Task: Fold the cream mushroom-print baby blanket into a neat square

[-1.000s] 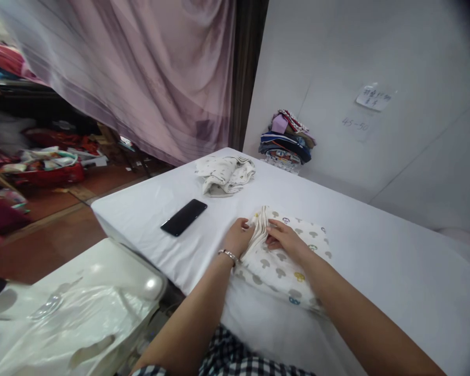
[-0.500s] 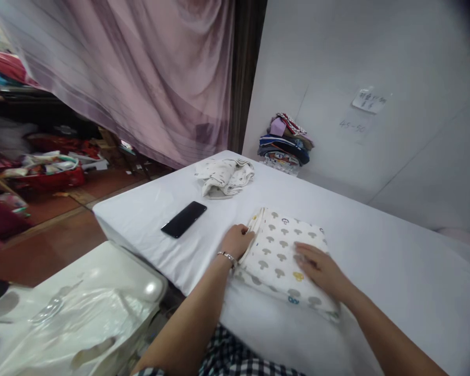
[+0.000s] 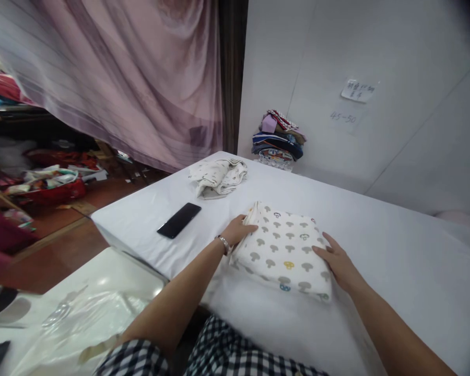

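Observation:
A folded white cloth [image 3: 279, 249] printed with grey mushrooms, plus a few yellow, blue and green ones, lies flat on the white-covered table. At its left edge is my left hand [image 3: 238, 231], thumb on top and the other fingers curled round the folded layers. My right hand [image 3: 340, 265] is closed about the opposite edge, its thumb over the top and its index finger along the side. The remaining right fingertips are partly hidden. Farther back sits a loosely folded white patterned cloth [image 3: 218, 177].
A black phone [image 3: 179, 220] lies left of the mushroom cloth. Folded clothes [image 3: 277, 141] are stacked against the wall at the table's far end. A white surface with clear plastic [image 3: 90, 318] stands at lower left. A pink curtain [image 3: 160, 78] hangs behind.
My right hand has moved from the cloth's top outward to its right edge. The left hand's thumb now lies over the left edge. The view has shifted slightly.

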`<control>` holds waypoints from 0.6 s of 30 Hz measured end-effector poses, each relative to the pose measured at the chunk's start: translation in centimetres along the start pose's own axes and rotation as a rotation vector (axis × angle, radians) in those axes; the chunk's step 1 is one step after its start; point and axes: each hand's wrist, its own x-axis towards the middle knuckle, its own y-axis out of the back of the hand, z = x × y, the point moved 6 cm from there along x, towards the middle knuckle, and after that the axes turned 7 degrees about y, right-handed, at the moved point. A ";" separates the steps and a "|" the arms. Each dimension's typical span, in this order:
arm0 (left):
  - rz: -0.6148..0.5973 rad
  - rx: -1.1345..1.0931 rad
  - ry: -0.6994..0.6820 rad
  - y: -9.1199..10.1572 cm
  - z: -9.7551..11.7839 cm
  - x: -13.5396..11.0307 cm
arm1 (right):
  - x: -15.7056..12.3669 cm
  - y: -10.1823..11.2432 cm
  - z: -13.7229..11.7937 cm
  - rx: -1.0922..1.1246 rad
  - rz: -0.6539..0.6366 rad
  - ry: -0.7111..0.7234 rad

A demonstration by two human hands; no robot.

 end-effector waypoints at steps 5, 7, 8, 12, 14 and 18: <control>0.053 -0.112 -0.233 0.9 5.3 2.0 | 2.6 1.8 -3.4 0.135 0.131 0.211; 0.068 -0.118 -0.251 0.7 7.0 3.7 | 4.1 2.6 -4.2 0.154 0.169 0.260; 0.071 -0.105 -0.212 0.4 7.3 4.7 | 4.9 2.9 -4.3 0.143 0.186 0.259; 0.058 -0.030 0.061 -1.6 5.6 7.9 | 7.4 3.5 -1.9 -0.051 0.197 0.048; 0.031 -0.026 0.117 -2.4 4.3 8.5 | 7.5 3.6 -0.3 -0.123 0.177 -0.021; -0.043 -0.097 0.152 -2.7 2.2 8.3 | 6.2 3.7 1.4 -0.138 0.152 0.057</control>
